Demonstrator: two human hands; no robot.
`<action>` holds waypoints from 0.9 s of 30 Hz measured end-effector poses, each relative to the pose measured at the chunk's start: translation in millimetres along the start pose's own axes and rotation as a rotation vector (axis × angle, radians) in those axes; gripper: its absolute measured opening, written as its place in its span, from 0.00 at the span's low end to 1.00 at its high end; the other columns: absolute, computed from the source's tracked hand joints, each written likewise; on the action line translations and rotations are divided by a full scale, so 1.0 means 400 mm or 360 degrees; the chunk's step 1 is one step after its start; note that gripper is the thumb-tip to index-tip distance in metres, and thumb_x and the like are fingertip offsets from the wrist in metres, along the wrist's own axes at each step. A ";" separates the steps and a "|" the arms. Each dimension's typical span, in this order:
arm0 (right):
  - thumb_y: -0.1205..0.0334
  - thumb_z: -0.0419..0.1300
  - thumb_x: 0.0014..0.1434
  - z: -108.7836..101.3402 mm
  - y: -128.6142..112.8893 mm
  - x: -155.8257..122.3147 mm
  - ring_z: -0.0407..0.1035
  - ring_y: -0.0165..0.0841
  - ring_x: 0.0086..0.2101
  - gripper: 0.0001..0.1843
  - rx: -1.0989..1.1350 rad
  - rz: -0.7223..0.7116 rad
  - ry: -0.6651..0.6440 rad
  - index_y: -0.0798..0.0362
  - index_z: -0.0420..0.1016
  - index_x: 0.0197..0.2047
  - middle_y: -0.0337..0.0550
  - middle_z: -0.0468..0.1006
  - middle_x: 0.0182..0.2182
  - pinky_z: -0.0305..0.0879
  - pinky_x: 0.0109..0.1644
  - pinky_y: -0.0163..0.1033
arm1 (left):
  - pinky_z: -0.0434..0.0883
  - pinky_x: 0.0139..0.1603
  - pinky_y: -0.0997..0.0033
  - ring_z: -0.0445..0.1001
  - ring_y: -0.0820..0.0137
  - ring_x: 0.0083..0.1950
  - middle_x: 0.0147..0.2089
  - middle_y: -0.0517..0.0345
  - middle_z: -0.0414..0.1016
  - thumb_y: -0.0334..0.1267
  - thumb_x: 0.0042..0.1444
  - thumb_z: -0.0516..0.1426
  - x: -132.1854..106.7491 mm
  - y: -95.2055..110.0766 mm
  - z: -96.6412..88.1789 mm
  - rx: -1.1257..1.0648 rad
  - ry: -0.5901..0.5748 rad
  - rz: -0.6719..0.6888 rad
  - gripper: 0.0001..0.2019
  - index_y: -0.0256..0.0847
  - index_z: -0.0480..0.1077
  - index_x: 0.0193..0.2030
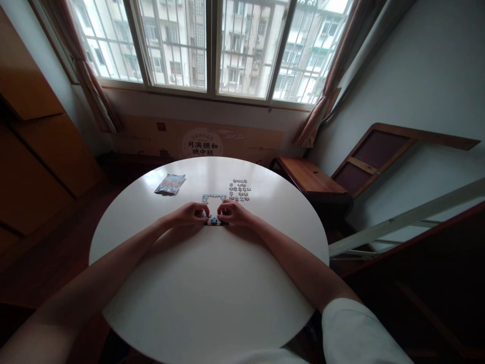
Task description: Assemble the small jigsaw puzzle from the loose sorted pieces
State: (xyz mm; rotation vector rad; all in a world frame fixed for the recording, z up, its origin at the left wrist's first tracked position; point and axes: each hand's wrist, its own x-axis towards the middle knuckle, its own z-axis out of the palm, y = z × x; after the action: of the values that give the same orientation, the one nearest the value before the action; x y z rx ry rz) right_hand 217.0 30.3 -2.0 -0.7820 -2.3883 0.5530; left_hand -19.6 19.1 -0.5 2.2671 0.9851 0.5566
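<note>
A partly joined jigsaw puzzle (214,195) lies on the round white table, its border pieces forming a frame around a bare middle. My left hand (192,213) is at the lower left of this frame, fingers curled in a pinch on a piece there. Opposite it, my right hand (235,212) pinches at the lower right side, partly covering the border. Between my fingertips a blue jigsaw piece (214,220) shows at the bottom edge. What exactly lies under each fingertip is mostly hidden. Loose jigsaw pieces (240,189) are spread in rows just beyond my right hand.
A crumpled printed packet (170,184) rests at the back left of the white table (204,293). Right of the table stands a wooden bench or chair (306,174). Barred windows (246,50) and a printed banner (202,142) are behind; orange cabinets (49,162) stand left.
</note>
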 end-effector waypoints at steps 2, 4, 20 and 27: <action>0.67 0.62 0.52 0.000 -0.001 0.000 0.62 0.25 0.28 0.02 0.0004 -0.0001 0.0003 0.55 0.76 0.32 0.38 0.66 0.29 0.58 0.35 0.31 | 0.50 0.23 0.79 0.52 0.79 0.23 0.21 0.68 0.53 0.45 0.52 0.58 -0.001 0.002 -0.001 0.0015 -0.0005 -0.0005 0.14 0.35 0.72 0.36; 0.67 0.62 0.52 0.000 -0.001 0.000 0.62 0.25 0.28 0.02 0.0006 -0.0007 0.0004 0.55 0.76 0.32 0.38 0.66 0.29 0.58 0.35 0.31 | 0.50 0.23 0.79 0.52 0.79 0.23 0.21 0.68 0.53 0.45 0.52 0.58 -0.001 0.003 -0.001 0.0022 -0.0011 -0.0007 0.13 0.35 0.72 0.36; 0.64 0.57 0.58 -0.008 0.026 0.024 0.64 0.29 0.30 0.09 0.0025 0.0196 0.0407 0.56 0.78 0.31 0.41 0.73 0.27 0.61 0.37 0.34 | 0.50 0.23 0.78 0.51 0.79 0.23 0.20 0.68 0.52 0.44 0.53 0.57 -0.003 0.005 -0.004 -0.0023 -0.0045 -0.0001 0.13 0.35 0.71 0.37; 0.63 0.55 0.58 -0.102 0.090 0.100 0.66 0.39 0.42 0.14 -0.0582 0.0809 0.0405 0.53 0.78 0.45 0.46 0.77 0.38 0.60 0.47 0.42 | 0.50 0.24 0.78 0.52 0.79 0.23 0.21 0.68 0.53 0.44 0.52 0.58 0.001 -0.001 -0.001 -0.0017 -0.0034 -0.0003 0.12 0.36 0.71 0.36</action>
State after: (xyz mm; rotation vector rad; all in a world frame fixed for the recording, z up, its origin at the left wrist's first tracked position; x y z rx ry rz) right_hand 229.9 91.0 24.9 -1.5436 -2.0723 0.1839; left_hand -19.8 20.0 -0.4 2.2578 0.9716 0.5348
